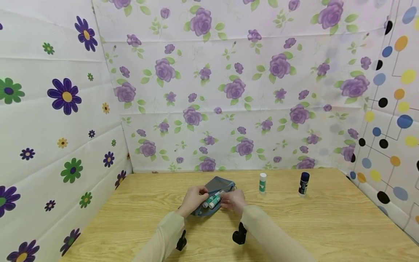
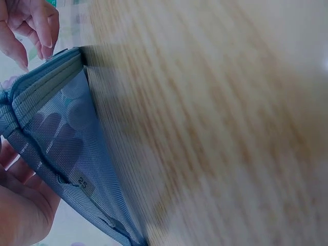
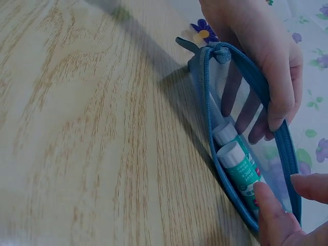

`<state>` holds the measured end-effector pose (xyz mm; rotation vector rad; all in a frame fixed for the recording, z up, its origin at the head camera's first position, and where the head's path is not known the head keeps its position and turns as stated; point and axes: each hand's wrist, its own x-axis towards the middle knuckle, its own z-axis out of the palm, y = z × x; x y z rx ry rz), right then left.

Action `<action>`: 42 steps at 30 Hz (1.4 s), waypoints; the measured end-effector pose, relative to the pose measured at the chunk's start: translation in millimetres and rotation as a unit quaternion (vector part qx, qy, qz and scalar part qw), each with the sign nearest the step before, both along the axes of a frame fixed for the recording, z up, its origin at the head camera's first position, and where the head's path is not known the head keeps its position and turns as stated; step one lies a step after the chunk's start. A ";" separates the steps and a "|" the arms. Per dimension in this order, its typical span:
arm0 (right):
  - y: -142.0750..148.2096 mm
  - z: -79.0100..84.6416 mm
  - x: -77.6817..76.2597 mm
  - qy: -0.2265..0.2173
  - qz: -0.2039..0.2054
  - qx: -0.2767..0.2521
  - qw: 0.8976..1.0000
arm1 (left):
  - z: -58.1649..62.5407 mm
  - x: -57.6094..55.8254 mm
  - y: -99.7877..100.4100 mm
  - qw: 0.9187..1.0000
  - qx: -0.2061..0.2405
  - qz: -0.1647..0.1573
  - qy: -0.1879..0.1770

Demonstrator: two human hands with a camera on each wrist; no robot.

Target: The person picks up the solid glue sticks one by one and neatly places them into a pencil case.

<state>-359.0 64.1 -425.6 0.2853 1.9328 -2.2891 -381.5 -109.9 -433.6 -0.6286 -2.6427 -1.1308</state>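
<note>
The left hand (image 1: pixel 195 198) pinches the rim of a blue mesh pouch (image 1: pixel 217 183), its thumb over the zipped edge and its other fingers showing through the mesh behind. The pouch rests on the wooden table (image 1: pixel 294 225) between the two sets of fingers, its mouth gaping beside the left thumb. The right hand (image 1: pixel 234 200) is at the other side of that mouth, its thumb and forefinger apart; the forefinger touches the front glue stick (image 3: pixel 240 171), green with a white cap, and the thumb tip is at the pouch rim. A second glue stick (image 3: pixel 225 134) lies in the pouch just beside the first, on the side nearer the left fingers. Above the left fingertips in the right wrist view, a zip pull (image 3: pixel 187 45) juts from the pouch's end. Beyond the right fingers and to their right, a third glue stick (image 1: pixel 262 183) stands upright on the table, and farther right of those fingers stands a dark-capped bottle (image 1: pixel 303 185), well apart from the pouch
</note>
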 end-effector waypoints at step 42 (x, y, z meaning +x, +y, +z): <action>110.8 0.0 13.3 0.022 -0.032 0.033 0.999 | 0.1 2.3 -0.1 1.000 0.005 -0.009 0.006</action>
